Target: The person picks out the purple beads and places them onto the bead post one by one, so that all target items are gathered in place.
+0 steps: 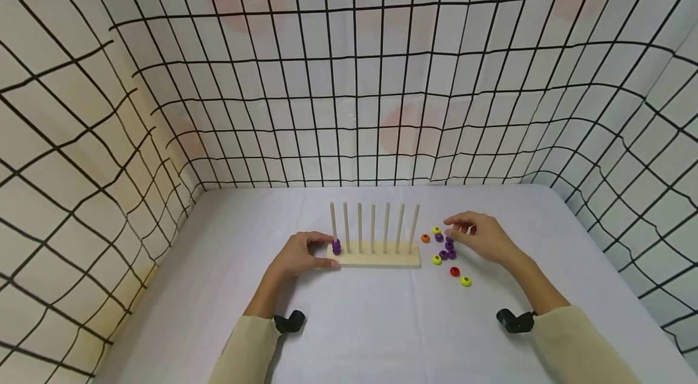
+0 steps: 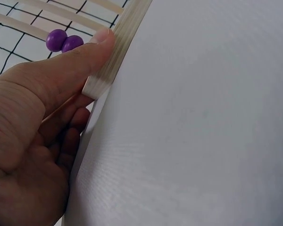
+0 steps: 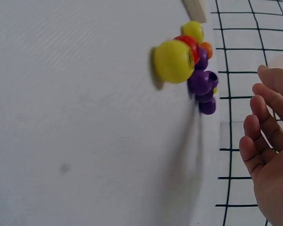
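A pale wooden peg board [image 1: 376,260] with a row of several upright pegs stands mid-table. My left hand [image 1: 302,254] grips its left end, thumb along the front edge and the other fingers around behind. Two purple beads [image 2: 56,40] sit stacked on the leftmost peg, close by that thumb in the left wrist view. To the right of the board, my right hand [image 1: 482,238] hovers over loose purple beads [image 1: 451,255], its fingers loosely bent. In the right wrist view nothing shows between these fingers [image 3: 258,106], and the beads are apart from them.
Around the purple beads lie an orange bead [image 1: 425,238], a red bead [image 1: 455,272] and several yellow beads [image 1: 466,281]. A white cloth covers the table [image 1: 360,323]. Black netting [image 1: 354,78] over white sheeting encloses the back and both sides.
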`<state>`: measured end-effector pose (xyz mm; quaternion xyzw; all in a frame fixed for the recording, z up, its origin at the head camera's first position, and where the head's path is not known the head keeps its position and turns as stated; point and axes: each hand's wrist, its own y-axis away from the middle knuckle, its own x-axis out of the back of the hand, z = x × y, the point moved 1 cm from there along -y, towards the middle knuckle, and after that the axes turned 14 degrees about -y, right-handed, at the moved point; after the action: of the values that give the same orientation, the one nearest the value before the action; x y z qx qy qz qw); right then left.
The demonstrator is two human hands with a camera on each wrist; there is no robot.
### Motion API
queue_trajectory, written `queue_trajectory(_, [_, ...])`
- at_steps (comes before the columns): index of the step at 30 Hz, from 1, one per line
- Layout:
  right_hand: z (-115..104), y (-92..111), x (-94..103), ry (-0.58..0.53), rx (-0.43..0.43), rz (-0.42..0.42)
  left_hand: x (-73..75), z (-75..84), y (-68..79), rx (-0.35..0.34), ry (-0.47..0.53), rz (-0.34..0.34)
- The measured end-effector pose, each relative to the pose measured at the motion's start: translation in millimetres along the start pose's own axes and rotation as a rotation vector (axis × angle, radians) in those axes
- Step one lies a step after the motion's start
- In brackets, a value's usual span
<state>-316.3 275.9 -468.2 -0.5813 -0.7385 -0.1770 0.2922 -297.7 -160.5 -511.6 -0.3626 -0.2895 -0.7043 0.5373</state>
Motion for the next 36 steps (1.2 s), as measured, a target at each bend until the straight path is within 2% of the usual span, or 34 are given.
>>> queue_trajectory(9, [23.9, 2.4, -5.3, -0.023, -0.016, -0.02, 1.3, 0.5, 2.0, 0.012, 0.012, -0.013])
queue_trajectory(15, [36.3, 3.1, -7.9, -0.03, -0.068, -0.085, 1.8, 0.8, 2.9, 0.007, 0.017, -0.013])
queue_trajectory(20, [41.0, 2.7, -8.9, -0.041, -0.067, -0.101, 0.6, -1.3, 3.6, 0.016, 0.023, -0.008])
queue_trajectory(36, [51.6, -3.0, -10.4, -0.041, -0.065, -0.079, 0.3, -1.7, -0.3, 0.008, 0.028, -0.009])
